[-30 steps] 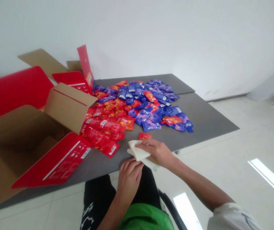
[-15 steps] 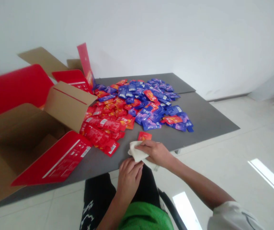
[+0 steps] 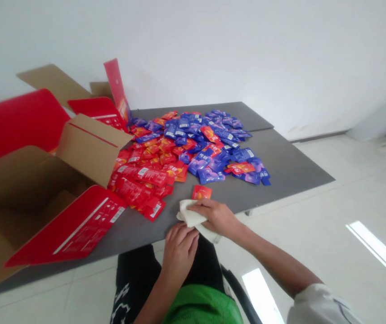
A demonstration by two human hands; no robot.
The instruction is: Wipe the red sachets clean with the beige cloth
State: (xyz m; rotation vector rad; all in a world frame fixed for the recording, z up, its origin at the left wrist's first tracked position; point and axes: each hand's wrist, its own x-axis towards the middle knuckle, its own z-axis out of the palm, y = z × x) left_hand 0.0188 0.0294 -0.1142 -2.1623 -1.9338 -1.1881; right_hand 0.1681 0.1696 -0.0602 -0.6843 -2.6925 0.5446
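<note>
My right hand [image 3: 218, 217] is closed on a folded off-white cloth [image 3: 193, 215], pressing it to the table near the front edge. Part of the cloth hangs down below that hand. My left hand [image 3: 180, 246] rests at the table edge just beside the cloth, its fingers loosely laid and slightly bent; nothing shows in it. A single red-orange sachet [image 3: 201, 192] lies right behind the cloth. Farther back spreads a heap of red sachets [image 3: 145, 175] on the left and purple-blue sachets [image 3: 209, 162] on the right, mixed where they meet.
A large open red cardboard box [image 3: 78, 229] stands at the left, its flaps spread towards the sachets. Behind it is another open red box [image 3: 117, 90]. The grey table [image 3: 290, 166] meets a white wall [image 3: 193, 54] at the back. My legs are under the front edge.
The whole view has shifted slightly to the left. Both hands and the cloth keep nearly the same place on the table, and the sachets have not moved.
</note>
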